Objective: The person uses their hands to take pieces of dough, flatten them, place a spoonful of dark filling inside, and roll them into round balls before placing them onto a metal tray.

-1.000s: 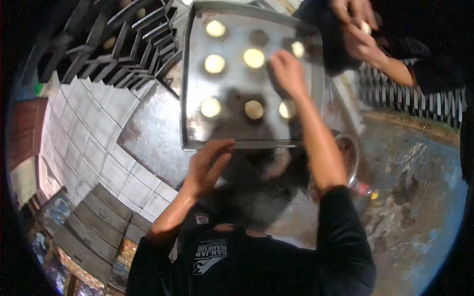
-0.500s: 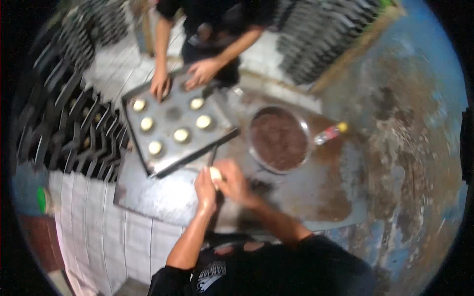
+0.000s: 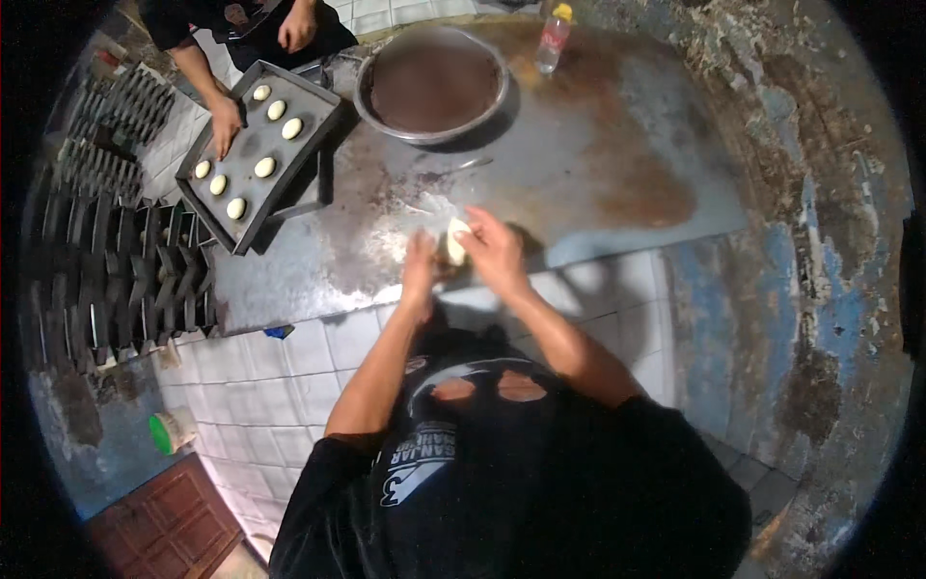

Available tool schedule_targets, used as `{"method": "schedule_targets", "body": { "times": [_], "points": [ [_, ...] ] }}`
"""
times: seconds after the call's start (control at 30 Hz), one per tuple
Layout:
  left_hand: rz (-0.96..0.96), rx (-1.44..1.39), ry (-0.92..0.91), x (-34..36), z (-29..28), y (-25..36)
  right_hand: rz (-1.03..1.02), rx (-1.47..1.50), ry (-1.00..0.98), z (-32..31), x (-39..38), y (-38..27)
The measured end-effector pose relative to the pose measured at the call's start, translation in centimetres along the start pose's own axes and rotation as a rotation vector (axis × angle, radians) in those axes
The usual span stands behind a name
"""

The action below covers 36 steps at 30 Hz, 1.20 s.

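A small pale piece of dough (image 3: 456,242) is held in the fingers of my right hand (image 3: 498,253), above the near edge of the metal table. Just to its left is my left hand (image 3: 421,268), blurred by motion, its fingers stretched upward and apparently off the dough. Several similar pale, rounded dough pieces (image 3: 264,168) lie spaced out on a dark baking tray (image 3: 253,135) at the table's left. A co-worker's hand (image 3: 225,125) reaches down into that tray. Beyond my hands stands a wide metal bowl (image 3: 494,114) with a dark brown filling (image 3: 429,82).
A clear bottle with a yellow cap (image 3: 553,41) stands right of the bowl. A thin metal utensil (image 3: 475,163) lies on the table (image 3: 598,164). Stacked dark trays (image 3: 125,280) line the left side. The co-worker's other hand (image 3: 296,27) hangs beyond the tray.
My view has turned, so the tray appears farther left and the bowl farther up. My left hand has parted from the dough in my right. One co-worker's hand has left the tray.
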State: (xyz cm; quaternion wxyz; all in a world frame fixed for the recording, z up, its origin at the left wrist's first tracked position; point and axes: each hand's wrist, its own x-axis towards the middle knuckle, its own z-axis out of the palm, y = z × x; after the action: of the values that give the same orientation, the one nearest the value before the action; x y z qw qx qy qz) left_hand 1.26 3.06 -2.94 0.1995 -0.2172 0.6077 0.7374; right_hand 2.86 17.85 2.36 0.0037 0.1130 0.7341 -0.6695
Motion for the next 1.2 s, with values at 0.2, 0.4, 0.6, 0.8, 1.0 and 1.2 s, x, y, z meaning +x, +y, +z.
{"method": "schedule_targets", "body": {
  "times": [0.2,0.4,0.6,0.8,1.0,1.2],
  "points": [
    [0.142,0.388,-0.133,-0.6,-3.2,-6.4,-0.711,-0.442,-0.371,0.9,2.6,5.2],
    [0.084,0.03,-0.291,3.8,-1.1,2.9,-0.664,-0.878,-0.015,-2.2,22.4,12.6],
    [0.071,0.076,-0.222,9.4,-3.8,9.9,-0.74,-1.602,-0.402,1.0,21.2,14.5],
    [0.257,0.172,-0.202,13.6,-4.2,15.7,-0.292,-0.79,-0.505,-1.2,19.2,6.0],
    [0.348,0.284,-0.126,18.4,-0.6,21.1,-0.24,-0.892,-0.011,-4.0,31.7,-2.7],
    [0.42,0.262,-0.07,22.4,-1.7,18.8,-0.197,-1.103,-0.126,-3.3,36.0,-1.5]
  ]
}}
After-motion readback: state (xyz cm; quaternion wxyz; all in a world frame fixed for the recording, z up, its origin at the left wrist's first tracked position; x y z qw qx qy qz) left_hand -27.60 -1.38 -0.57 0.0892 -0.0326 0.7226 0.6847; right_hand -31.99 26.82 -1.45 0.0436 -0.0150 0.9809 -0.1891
